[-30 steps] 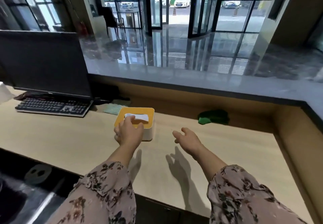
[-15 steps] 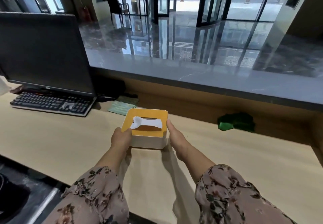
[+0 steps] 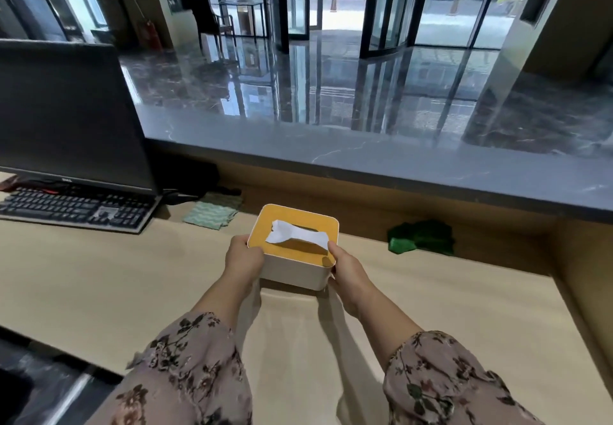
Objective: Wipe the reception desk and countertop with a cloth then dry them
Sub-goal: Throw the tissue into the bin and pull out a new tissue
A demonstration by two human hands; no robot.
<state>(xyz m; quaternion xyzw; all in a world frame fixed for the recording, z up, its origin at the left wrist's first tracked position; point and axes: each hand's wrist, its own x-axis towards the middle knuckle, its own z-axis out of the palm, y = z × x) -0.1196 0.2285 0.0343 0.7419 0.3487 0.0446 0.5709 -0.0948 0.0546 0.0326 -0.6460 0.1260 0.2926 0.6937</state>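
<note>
The left hand (image 3: 243, 260) and right hand (image 3: 348, 272) grip the tissue box (image 3: 292, 272) by its sides, fingers curled on its walls: clearing the desk (image 3: 99, 275), I judge. The dark green cloth (image 3: 419, 237) lies apart at the back; fetching it comes next

Two hands (image 3: 243, 258) (image 3: 350, 272), two cloths (image 3: 212, 214) (image 3: 421, 237), one tissue box (image 3: 292, 272), one monitor (image 3: 66, 116) and one keyboard (image 3: 73, 209).

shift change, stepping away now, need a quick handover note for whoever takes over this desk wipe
Left hand and right hand grip the tissue box by its ends at the middle of the desk.
Dark green cloth lies at the desk's back right; pale green cloth beside the keyboard; neither in hand.
Done: no wiping shows.
Left: set box aside, wipe desk and countertop, then dry.
</note>
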